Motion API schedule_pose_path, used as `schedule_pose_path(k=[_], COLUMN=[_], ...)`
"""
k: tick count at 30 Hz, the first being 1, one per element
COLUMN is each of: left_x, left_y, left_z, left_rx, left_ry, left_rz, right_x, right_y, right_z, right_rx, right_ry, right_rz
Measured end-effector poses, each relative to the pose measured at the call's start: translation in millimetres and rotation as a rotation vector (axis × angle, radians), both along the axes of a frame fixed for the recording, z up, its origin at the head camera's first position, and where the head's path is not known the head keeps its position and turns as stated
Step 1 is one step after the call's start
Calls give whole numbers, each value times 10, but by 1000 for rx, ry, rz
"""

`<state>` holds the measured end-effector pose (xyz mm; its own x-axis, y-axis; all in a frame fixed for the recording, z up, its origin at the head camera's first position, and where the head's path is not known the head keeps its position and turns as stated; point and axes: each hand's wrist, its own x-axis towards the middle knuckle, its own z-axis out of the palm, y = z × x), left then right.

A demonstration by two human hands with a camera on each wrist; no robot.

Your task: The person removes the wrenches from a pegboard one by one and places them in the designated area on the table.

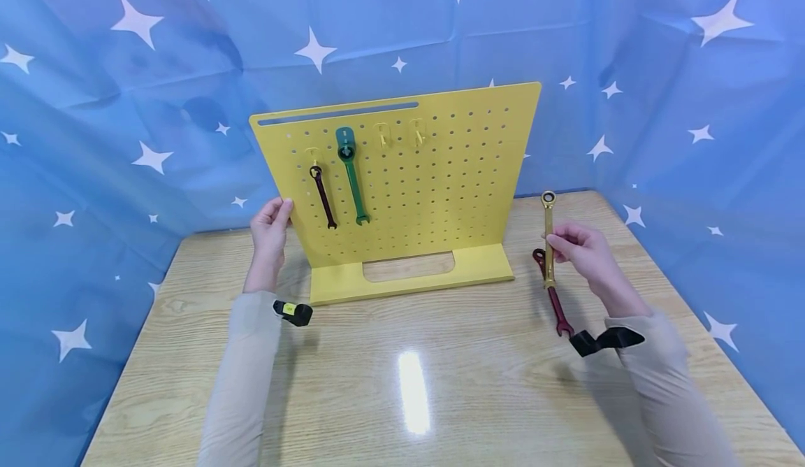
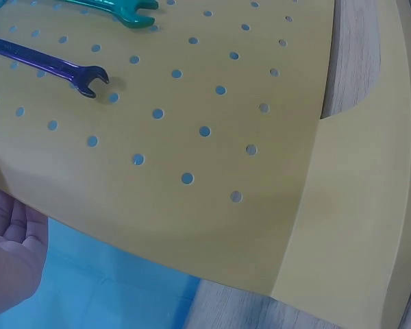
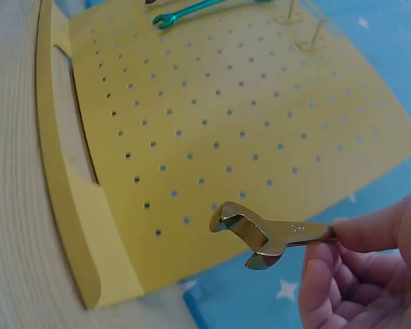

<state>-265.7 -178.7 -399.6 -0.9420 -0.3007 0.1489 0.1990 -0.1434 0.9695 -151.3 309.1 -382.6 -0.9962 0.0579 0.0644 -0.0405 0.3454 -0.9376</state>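
Gold wrench [image 1: 549,257] stands at the right of the yellow pegboard [image 1: 396,201], ring end uppermost in the head view; the right-hand grip [image 1: 581,247] is narrow, pinching its shaft between thumb and fingers; a dark red wrench [image 1: 556,307] lies on the worktop [image 1: 352,383], partly behind the gold one, and I cannot tell whether they touch; the left-hand grip [image 1: 270,229] holds the pegboard's left edge, thumb in front, fingers behind; a dark purple wrench [image 1: 323,198] and a green wrench [image 1: 354,187] hang on the pegboard, two yellow hooks [image 1: 383,138] to their right.
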Motion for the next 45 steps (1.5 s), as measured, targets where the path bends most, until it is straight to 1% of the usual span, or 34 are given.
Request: schedule_pose_path(k=[4,9,13,20,23,29,35,39,45], left_x=[3,3,-5,-7,-2,4,2,2,3], left_y=[-1,-3,-6,-3,1,1,-2,0,4], left_z=[2,-1,-4,9,19,20,15,11,5], left_rx=[-2,3,-4,-13,-20,-24,-24,-22,-21], left_ry=[5,10,6,5,10,24,27,25,21], left_rz=[-4,-9,-10,-5,-4,-2,-3,0,3], right_x=[30,65,94,125,139,151,135,118,103], right_y=[109,238,327,481,531,613,659,674,691], right_z=[-62,-151,-232,-369,-427,-541,-632,-693,-766], right_rx=[20,80,112,134,126,118,136,173,225], right_ry=[-13,-38,-70,-99,-131,-193,-233,-241,-290], right_rz=[2,12,2,3,-10,-32,-26,-28,-32])
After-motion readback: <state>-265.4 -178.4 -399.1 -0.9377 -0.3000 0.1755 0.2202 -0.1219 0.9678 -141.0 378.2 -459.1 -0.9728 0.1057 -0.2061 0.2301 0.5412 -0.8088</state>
